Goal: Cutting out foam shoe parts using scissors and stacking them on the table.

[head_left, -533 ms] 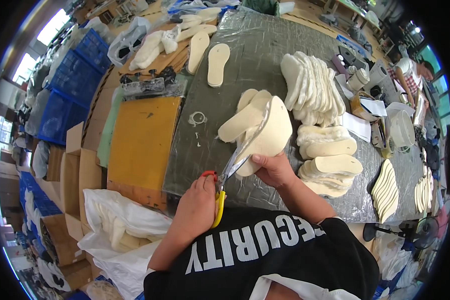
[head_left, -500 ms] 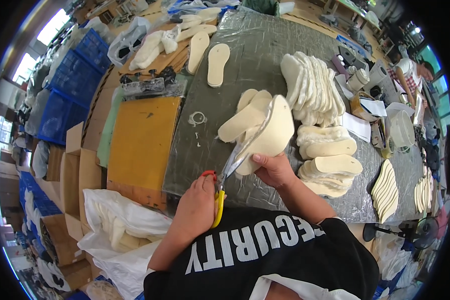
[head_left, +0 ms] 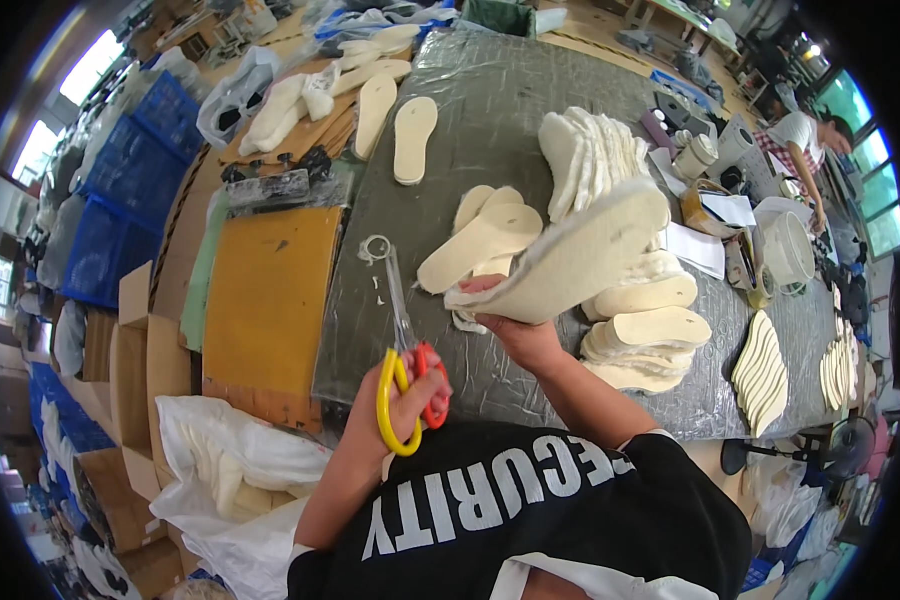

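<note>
My left hand (head_left: 417,392) is closed on a pair of scissors (head_left: 400,310) with one yellow and one red handle loop. The blades point away from me over the table and lie apart from any insole. In my right hand (head_left: 520,338) is a cream insole (head_left: 585,255) with a fluffy edge, gripped at its narrower end and tilted up to the right. Behind it, several loose insoles (head_left: 480,245) overlap on the dark table. Further right stand a row of fleecy insoles (head_left: 592,150) and a lower stack (head_left: 645,345).
The plastic-covered table (head_left: 450,110) holds an orange-yellow board (head_left: 270,300) at left and a tape ring (head_left: 375,248). Containers and a white bucket (head_left: 785,245) crowd the right side. A white bag of insoles (head_left: 235,460) sits near my left arm. A person (head_left: 805,140) stands at far right.
The scissors have come away from the insole and turned to point away from me. My right hand has swung the insole to the right and tilted it flatter.
</note>
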Motion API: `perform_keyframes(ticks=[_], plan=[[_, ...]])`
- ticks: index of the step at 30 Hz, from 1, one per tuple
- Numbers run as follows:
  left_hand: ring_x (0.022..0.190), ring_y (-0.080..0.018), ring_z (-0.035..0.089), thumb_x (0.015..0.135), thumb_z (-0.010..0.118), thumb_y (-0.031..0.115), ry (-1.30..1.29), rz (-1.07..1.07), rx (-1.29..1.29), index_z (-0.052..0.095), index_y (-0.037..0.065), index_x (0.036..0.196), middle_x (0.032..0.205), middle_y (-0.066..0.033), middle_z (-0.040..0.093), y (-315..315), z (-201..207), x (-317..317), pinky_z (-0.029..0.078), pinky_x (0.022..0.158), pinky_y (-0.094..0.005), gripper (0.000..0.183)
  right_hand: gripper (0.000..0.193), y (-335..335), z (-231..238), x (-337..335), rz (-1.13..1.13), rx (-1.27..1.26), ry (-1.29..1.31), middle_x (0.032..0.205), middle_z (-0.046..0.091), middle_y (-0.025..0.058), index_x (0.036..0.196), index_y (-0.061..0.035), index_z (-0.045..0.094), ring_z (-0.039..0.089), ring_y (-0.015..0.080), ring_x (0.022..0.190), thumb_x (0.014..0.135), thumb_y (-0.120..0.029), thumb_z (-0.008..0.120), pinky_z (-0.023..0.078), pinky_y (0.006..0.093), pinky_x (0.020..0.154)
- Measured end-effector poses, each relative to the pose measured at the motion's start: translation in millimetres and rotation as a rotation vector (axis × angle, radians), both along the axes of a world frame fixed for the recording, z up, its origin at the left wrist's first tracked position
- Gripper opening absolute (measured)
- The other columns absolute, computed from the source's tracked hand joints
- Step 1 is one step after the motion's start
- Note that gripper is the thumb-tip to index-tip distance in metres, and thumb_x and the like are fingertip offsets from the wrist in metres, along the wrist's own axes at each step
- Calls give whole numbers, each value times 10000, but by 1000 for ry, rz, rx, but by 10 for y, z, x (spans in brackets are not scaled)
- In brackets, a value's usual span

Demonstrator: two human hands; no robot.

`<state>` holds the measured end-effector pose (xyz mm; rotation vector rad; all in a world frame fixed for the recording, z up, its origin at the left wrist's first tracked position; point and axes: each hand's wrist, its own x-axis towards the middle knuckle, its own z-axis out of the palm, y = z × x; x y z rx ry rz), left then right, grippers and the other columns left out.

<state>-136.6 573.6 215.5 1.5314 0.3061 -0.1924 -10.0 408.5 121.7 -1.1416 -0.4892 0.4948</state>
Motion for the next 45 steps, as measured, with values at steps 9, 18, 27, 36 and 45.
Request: perform_keyframes(ticks=[9, 18, 27, 36, 45], plan=[[659, -145, 571, 725, 696, 102, -65, 333, -435, 536, 13, 834, 736, -59, 588, -167, -187, 535, 474, 629, -271, 213, 385, 114, 29, 253, -322, -331, -689, 1290, 373, 133, 1100, -141, 641, 446, 294, 1158, 727, -61, 691, 411, 372, 955], [637, -197, 610, 693, 657, 97, -297, 260, 475, 504, -22, 841, 728, -112, 613, 56, 142, 924, 488, 606, -302, 243, 754, -6, 147, 343, 453, 429, 778, 1287, 488, 162, 1357, 18, 312, 481, 272, 1189, 744, -169, 709, 351, 404, 1033], [786, -161, 602, 775, 670, 66, -407, 201, 660, 514, -6, 1036, 894, -122, 600, 229, -67, 430, 482, 681, -290, 312, 145, 40, -132, 339, 426, 588, 308, 930, 624, 87, 857, -114, 606, 561, 304, 982, 766, -165, 707, 447, 450, 888], [969, -385, 480, 730, 651, 51, -445, -133, 1201, 435, -77, 1134, 1082, -216, 478, 233, -47, 65, 403, 866, -435, 475, 170, -3, -72, 333, 323, 542, 371, 931, 614, 85, 852, -91, 583, 566, 297, 973, 756, -133, 717, 440, 446, 883], [955, -315, 503, 758, 612, 78, -422, -151, 1465, 474, -62, 1099, 1060, -170, 492, 172, -29, 147, 435, 839, -399, 394, 226, -28, -52, 187, 196, 439, 470, 967, 616, 115, 892, -58, 561, 587, 273, 940, 732, -80, 719, 454, 412, 833]])
